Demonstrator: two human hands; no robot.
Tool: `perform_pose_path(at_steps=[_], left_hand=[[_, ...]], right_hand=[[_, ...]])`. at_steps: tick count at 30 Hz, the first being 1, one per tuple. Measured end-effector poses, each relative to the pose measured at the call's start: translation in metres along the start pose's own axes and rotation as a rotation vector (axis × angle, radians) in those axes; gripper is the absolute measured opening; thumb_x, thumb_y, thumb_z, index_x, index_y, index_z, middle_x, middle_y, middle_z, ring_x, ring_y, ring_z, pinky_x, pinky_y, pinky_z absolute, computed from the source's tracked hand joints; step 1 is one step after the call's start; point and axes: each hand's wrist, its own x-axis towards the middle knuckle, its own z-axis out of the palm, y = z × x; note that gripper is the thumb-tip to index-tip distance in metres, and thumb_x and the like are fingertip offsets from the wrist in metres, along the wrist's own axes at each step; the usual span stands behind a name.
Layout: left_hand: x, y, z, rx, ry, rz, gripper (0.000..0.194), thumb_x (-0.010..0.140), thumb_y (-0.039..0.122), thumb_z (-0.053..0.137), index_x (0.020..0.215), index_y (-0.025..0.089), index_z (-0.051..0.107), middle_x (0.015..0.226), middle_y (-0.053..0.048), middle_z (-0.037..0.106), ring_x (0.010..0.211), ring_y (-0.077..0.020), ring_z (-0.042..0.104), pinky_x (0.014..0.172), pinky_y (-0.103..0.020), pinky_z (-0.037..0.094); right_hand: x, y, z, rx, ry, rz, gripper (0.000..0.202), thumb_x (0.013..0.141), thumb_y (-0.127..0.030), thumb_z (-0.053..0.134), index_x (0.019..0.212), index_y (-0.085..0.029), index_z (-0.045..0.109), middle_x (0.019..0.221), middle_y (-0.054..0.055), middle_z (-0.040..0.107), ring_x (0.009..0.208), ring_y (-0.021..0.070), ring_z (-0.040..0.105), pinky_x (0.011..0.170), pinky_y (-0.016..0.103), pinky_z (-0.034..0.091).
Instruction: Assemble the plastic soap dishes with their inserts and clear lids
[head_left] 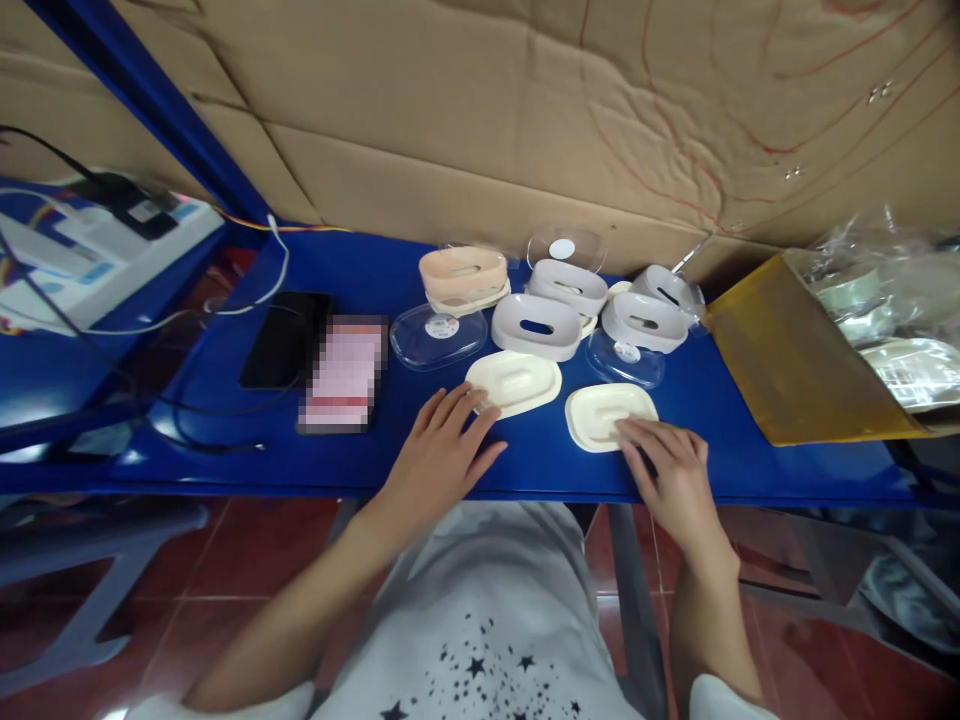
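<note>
Left hand (435, 455) first: fingers loosely spread, nothing gripped, and the near-left edge of a cream oval plate (517, 380) is touched by the fingertips. With the right hand (675, 475), the fingers are kept close together and bent, tips laid on the right side of a second cream plate (602, 412); whether it's actually pinched with the thumb can't be told. Both plates are laid flat on the blue table (532, 465), between the two sets of fingers.

Just beyond the left fingertips, a clear lid (420, 345) with a round sticker can be seen, with a peach slotted tray (463, 285) behind it. Past the plates, some pale grey slotted trays (536, 346) are bunched up. Well off to the left of the left fingers, a phone (341, 375) is laid down, and out right of the right fingers there's a cardboard box (810, 370).
</note>
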Motion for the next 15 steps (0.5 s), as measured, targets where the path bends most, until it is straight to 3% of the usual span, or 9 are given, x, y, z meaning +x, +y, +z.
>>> perform_pose_path(at_steps=[4, 8, 12, 15], left_hand=[[-0.014, -0.003, -0.008, -0.033, 0.058, 0.009, 0.016, 0.109, 0.028, 0.059, 0.119, 0.018, 0.068, 0.127, -0.014, 0.072, 0.133, -0.0344, 0.064, 0.114, -0.054, 0.054], [-0.021, -0.002, -0.012, -0.108, 0.077, 0.012, 0.007, 0.109, 0.024, 0.061, 0.107, 0.02, 0.067, 0.115, -0.01, 0.073, 0.126, -0.0309, 0.067, 0.106, -0.048, 0.059], [-0.027, -0.006, -0.01, -0.203, 0.097, -0.032, 0.018, 0.108, 0.027, 0.063, 0.125, 0.021, 0.063, 0.124, -0.012, 0.069, 0.126, -0.0291, 0.067, 0.106, -0.045, 0.062], [-0.029, -0.01, -0.006, -0.253, 0.129, -0.1, 0.042, 0.107, 0.029, 0.065, 0.147, 0.024, 0.052, 0.142, -0.016, 0.059, 0.128, -0.0295, 0.067, 0.104, -0.045, 0.064]], right_hand=[[0.026, -0.01, -0.001, -0.02, 0.03, -0.06, 0.042, 0.112, -0.032, 0.049, 0.153, -0.033, 0.057, 0.15, 0.011, 0.068, 0.135, 0.0356, 0.063, 0.11, 0.057, 0.042], [0.09, -0.035, 0.012, 0.015, -0.061, -0.204, 0.049, 0.113, -0.031, 0.044, 0.161, -0.026, 0.051, 0.162, 0.011, 0.058, 0.149, 0.034, 0.053, 0.121, 0.055, 0.035], [0.134, -0.045, 0.027, -0.014, -0.154, -0.229, 0.039, 0.112, -0.024, 0.043, 0.14, -0.019, 0.07, 0.135, 0.014, 0.076, 0.127, 0.0336, 0.066, 0.118, 0.055, 0.036], [0.127, -0.051, 0.023, 0.044, -0.116, -0.29, 0.035, 0.113, -0.024, 0.045, 0.132, -0.023, 0.074, 0.126, 0.01, 0.079, 0.115, 0.0292, 0.07, 0.113, 0.051, 0.04]])
